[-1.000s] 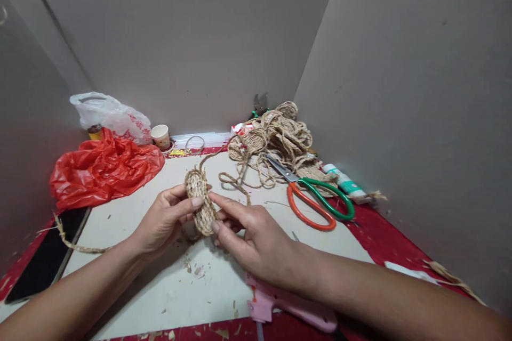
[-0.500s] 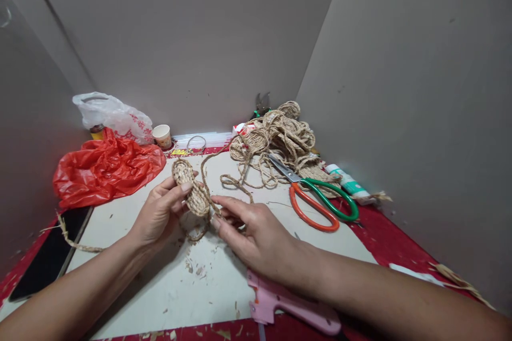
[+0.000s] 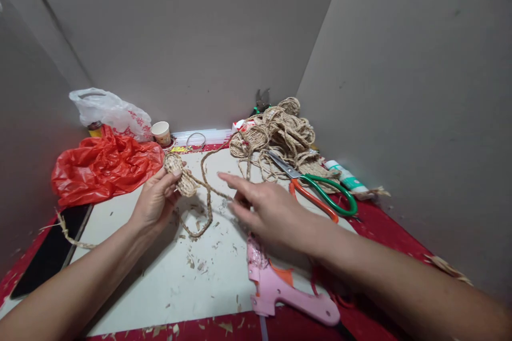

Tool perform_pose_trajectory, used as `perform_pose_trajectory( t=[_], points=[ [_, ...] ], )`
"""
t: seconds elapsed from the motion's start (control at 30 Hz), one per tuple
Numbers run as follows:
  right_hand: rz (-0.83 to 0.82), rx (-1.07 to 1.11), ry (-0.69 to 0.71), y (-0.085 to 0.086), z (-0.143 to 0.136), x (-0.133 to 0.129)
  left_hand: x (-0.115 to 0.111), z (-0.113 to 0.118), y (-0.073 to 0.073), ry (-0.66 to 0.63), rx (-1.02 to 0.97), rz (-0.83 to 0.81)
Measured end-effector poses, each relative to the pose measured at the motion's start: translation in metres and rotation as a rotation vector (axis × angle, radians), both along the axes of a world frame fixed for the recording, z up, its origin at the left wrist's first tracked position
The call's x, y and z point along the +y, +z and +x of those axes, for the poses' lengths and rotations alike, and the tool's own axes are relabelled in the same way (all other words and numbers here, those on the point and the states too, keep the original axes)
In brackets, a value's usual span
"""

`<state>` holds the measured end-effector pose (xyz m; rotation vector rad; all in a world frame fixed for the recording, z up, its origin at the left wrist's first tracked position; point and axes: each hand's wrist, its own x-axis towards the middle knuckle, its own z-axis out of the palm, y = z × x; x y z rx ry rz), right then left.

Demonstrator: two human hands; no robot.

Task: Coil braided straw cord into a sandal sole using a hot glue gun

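My left hand pinches an oval coil of straw rope between thumb and fingers, tilted above the white board. A strand of the straw rope stretches from the coil to my right hand. There it passes between the thumb and the curled fingers, while the index finger points out; the grip itself is partly hidden. More of the brown rope loops down onto the board between my hands and runs back toward a heap of straw rope. A pink glue gun lies below my right hand.
Large scissors with orange and green handles lie at the right, beside a white-and-green roll. Pliers stand behind the rope heap. At the left are a red plastic bag, a paper cup and a dark phone-like slab.
My right hand has moved right and slightly up, drawing the strand out straighter. My left hand, with the coil, has shifted a little left and away. More of the glue gun shows.
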<state>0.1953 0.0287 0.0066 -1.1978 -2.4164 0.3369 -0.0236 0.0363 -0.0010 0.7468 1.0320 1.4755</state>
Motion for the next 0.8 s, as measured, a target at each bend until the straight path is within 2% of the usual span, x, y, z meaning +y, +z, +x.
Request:
perform_pose_trajectory(
  t=[0.1, 0.17, 0.23, 0.33, 0.4, 0.47, 0.57, 0.63, 0.7, 0.8],
  points=[
    [0.012, 0.007, -0.075, 0.008, 0.020, 0.019, 0.018, -0.010, -0.012, 0.063, -0.038, -0.055],
    [0.105, -0.057, -0.094, 0.012, 0.036, 0.017, 0.027, -0.014, -0.018, 0.080, -0.059, -0.097],
    [0.134, -0.113, -0.059, 0.015, 0.049, 0.000, 0.031, -0.016, -0.022, 0.069, -0.069, -0.132],
    [-0.073, -0.212, 0.073, 0.014, 0.059, -0.043, 0.030, -0.014, -0.021, 0.036, -0.070, -0.145],
    [-0.215, -0.299, 0.057, 0.004, 0.061, -0.071, 0.025, -0.010, -0.020, 0.014, -0.066, -0.133],
    [-0.250, -0.291, 0.057, -0.012, 0.062, -0.091, 0.019, -0.007, -0.019, -0.015, -0.058, -0.119],
    [-0.199, -0.241, 0.031, -0.036, 0.062, -0.104, 0.011, -0.002, -0.019, -0.074, -0.048, -0.098],
    [-0.217, -0.168, 0.033, -0.043, 0.064, -0.103, 0.005, 0.001, -0.020, -0.123, -0.047, -0.090],
    [-0.248, -0.077, 0.008, -0.040, 0.068, -0.099, 0.001, 0.004, -0.020, -0.177, -0.047, -0.090],
    [-0.210, 0.069, -0.121, -0.017, 0.076, -0.094, -0.005, 0.007, -0.020, -0.244, -0.053, -0.095]
  ],
)
